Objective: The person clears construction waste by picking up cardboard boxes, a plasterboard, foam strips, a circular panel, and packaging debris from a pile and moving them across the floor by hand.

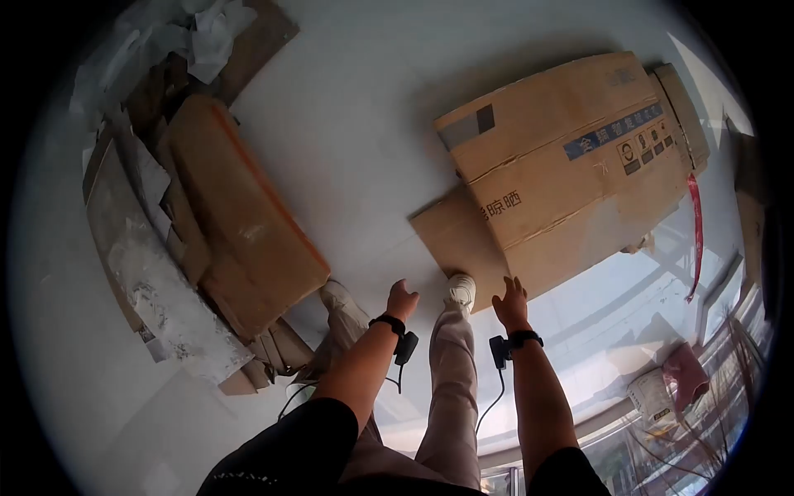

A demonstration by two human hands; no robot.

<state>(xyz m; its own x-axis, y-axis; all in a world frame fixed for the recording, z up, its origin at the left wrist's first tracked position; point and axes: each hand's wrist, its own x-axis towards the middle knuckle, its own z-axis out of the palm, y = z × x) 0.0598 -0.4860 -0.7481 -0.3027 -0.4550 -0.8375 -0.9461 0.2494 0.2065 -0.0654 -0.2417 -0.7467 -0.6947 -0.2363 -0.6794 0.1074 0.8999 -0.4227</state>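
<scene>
My left hand point(403, 301) hangs above the floor between the two cardboard piles, thumb apart from foreshortened fingers, with nothing seen in it. My right hand point(511, 304) has its fingers spread at the near edge of a large flattened cardboard box point(571, 190); whether they touch it I cannot tell. Printed characters, a blue strip and small pictograms mark this box. A smaller cardboard flap point(453, 230) sticks out from under its left side, and my white shoe point(461, 289) is at the flap's near edge.
To the left lies a pile with a brown cardboard sheet point(240, 223), torn pieces and crumpled plastic wrap point(157, 289). A red strap point(695, 236) trails right of the big box. A dark red bag point(685, 376) and a pale sack point(652, 395) sit lower right by the windows.
</scene>
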